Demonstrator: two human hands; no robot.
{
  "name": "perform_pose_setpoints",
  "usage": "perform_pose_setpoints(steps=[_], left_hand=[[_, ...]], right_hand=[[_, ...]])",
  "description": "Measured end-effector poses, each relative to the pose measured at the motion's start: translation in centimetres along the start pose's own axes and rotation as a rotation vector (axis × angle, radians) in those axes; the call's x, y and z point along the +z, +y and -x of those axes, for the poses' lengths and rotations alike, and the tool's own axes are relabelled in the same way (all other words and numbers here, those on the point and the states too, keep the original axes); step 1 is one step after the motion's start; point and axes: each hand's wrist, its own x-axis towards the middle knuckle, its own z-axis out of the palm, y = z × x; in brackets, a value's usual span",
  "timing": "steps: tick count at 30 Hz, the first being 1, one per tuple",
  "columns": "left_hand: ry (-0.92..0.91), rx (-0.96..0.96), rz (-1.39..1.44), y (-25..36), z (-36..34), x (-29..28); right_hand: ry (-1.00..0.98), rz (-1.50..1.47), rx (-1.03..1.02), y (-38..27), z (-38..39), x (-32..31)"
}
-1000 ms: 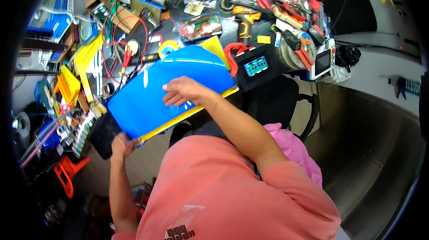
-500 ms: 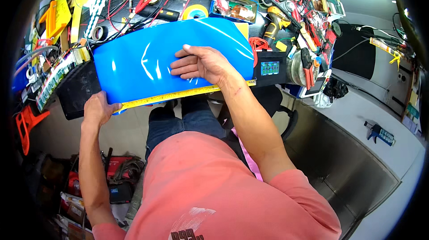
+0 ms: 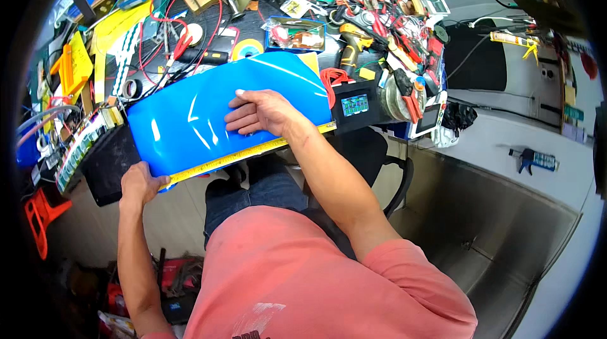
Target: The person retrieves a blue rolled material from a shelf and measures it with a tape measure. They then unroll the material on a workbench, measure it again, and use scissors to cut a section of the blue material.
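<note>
A glossy blue sheet (image 3: 208, 105) lies across the front of the cluttered workbench, with light streaks reflected on it. Along its near edge stretches a yellow tape measure blade (image 3: 231, 158). At the sheet's near left corner, my left hand (image 3: 140, 183) is closed, its thumb pressing the end of the blade against the sheet's edge. My right hand (image 3: 262, 113) is over the right half of the sheet, fingers stretched out and holding nothing. Whether its underside touches the sheet I cannot tell. The right wrist is just above the blade, and the forearm crosses the near edge.
Behind the sheet are a tape roll (image 3: 247, 49), a blue tray (image 3: 294, 34) of small parts and a yellow-black power drill (image 3: 353, 47). A small lit display (image 3: 355, 105) sits right of the sheet. Further right are a metal basin (image 3: 480, 238) and a caulking gun (image 3: 533, 160).
The whole view has shifted, so the bench and sheet appear lower and further left. Both hands keep nearly the same places on the sheet and tape measure.
</note>
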Motion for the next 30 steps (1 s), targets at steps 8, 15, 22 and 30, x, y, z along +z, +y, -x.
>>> perform_pose_setpoints(steps=[8, 15, 22, 30], left_hand=[[0.039, 0.095, -0.052, 0.2, -0.5, -0.2], [-0.006, -0.038, -0.052, 0.3, 0.2, 0.4], [-0.067, -0.132, -0.078, 2.8, -0.1, -1.4], [-0.093, -0.152, -0.142, 0.7, -1.5, 0.6]], right_hand=[[-0.037, 0.093, -0.134, 0.8, 0.1, -1.3], [0.417, 0.53, -0.737, -11.7, 8.8, -17.7], [1.234, 1.402, 0.046, -17.2, 15.8, -36.5], [1.178, 1.43, 0.313, -17.8, 12.8, -39.0]])
